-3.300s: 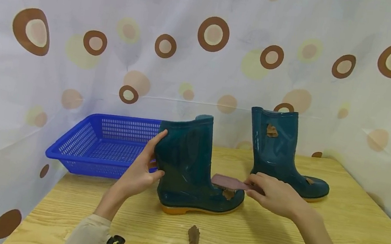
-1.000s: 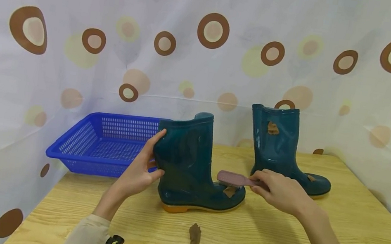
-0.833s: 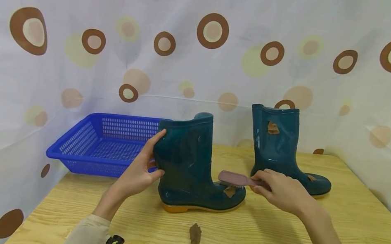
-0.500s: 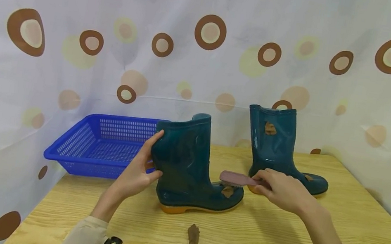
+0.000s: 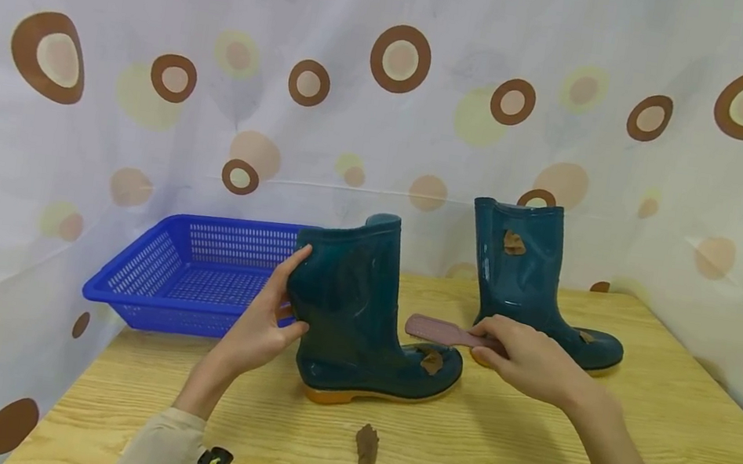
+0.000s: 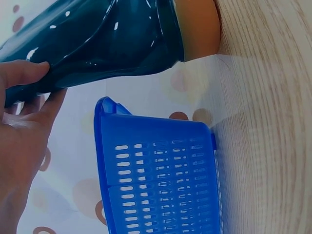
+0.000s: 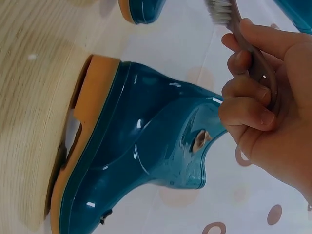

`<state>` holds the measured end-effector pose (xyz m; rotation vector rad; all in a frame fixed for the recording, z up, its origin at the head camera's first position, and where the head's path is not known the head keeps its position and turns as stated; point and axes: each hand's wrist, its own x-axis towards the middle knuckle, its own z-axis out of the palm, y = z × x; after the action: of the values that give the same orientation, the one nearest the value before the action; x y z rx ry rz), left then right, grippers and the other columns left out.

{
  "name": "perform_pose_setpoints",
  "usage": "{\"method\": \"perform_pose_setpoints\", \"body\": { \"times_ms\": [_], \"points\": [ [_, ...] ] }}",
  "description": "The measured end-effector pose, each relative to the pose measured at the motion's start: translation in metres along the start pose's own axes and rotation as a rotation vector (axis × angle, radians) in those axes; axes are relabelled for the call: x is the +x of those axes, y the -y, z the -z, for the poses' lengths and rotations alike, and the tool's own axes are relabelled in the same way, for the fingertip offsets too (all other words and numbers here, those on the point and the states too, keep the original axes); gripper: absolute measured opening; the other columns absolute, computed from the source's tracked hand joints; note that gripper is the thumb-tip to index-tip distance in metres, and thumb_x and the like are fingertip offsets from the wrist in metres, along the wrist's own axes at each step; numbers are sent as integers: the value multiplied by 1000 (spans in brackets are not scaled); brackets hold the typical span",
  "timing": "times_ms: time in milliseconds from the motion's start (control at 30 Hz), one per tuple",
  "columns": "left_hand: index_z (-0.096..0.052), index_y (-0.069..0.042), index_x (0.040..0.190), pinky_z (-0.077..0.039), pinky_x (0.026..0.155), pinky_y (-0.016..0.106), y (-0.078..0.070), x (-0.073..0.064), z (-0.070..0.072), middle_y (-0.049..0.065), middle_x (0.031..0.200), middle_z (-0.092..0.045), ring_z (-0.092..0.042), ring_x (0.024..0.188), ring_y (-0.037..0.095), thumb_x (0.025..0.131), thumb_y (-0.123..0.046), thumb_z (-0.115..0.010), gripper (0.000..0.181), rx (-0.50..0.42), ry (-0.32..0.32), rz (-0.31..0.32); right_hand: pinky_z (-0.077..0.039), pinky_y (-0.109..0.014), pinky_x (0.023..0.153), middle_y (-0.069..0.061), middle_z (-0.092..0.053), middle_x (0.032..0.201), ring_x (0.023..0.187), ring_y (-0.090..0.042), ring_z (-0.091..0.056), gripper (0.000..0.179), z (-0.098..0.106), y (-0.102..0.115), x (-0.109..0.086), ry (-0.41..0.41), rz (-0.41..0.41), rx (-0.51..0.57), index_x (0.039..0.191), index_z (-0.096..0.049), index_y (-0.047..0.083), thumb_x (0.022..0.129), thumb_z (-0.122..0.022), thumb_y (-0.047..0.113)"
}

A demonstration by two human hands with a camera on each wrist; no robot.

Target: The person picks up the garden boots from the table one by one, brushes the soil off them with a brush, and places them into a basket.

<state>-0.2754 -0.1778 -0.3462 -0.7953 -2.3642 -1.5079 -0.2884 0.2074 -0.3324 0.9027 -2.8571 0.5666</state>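
A dark green rubber boot point(image 5: 348, 316) stands on the wooden table with its toe to the right. My left hand point(image 5: 261, 331) grips the back of its shaft, thumb on the near side; the left wrist view shows the heel against the table. My right hand point(image 5: 531, 361) holds a mauve scrubbing brush point(image 5: 432, 329) by the handle, its pale bristles point(image 7: 222, 12) visible in the right wrist view. The brush head is over the boot's instep; I cannot tell whether it touches. A brown patch point(image 5: 431, 362) lies on the toe.
Behind my right hand stands a second green boot point(image 5: 521, 285), with brown patches on shaft and toe. A blue plastic basket point(image 5: 173, 321) sits at the back left, behind the held boot. One loose brown scrap point(image 5: 366, 447) lies near the front. A spotted curtain point(image 5: 426, 145) hangs behind.
The brush first moved right along the toe, then went back left and slightly up, uncovering more of the brown patch. My left hand and the boot stay in place.
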Motion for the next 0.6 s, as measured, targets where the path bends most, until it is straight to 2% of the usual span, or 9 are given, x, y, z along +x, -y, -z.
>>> {"method": "perform_pose_setpoints", "body": {
  "times_ms": [267, 467, 600],
  "points": [
    [-14, -44, 156, -46, 105, 58, 1, 0, -2, 10, 162, -20, -48, 133, 42, 84, 17, -62, 106, -3, 3, 1, -41, -22, 60, 8, -59, 88, 72, -5, -48, 16, -10, 8, 4, 20, 19, -28, 111, -67, 12, 99, -61, 21],
    [-14, -44, 156, -47, 104, 58, 1, 0, -2, 11, 162, -21, -49, 132, 42, 83, 17, -62, 106, -1, 2, 0, -39, -23, 58, 9, -59, 86, 70, -6, -47, 15, -5, 14, 2, 23, -24, -101, 109, -68, 16, 98, -63, 25],
    [-14, -44, 156, -47, 104, 58, 2, 1, -1, 11, 162, -20, -49, 132, 42, 83, 17, -61, 106, -1, 2, -4, -40, -24, 59, 8, -60, 87, 70, -6, -48, 16, 0, 15, 1, 29, -35, -111, 108, -68, 16, 97, -64, 26]
  ]
}}
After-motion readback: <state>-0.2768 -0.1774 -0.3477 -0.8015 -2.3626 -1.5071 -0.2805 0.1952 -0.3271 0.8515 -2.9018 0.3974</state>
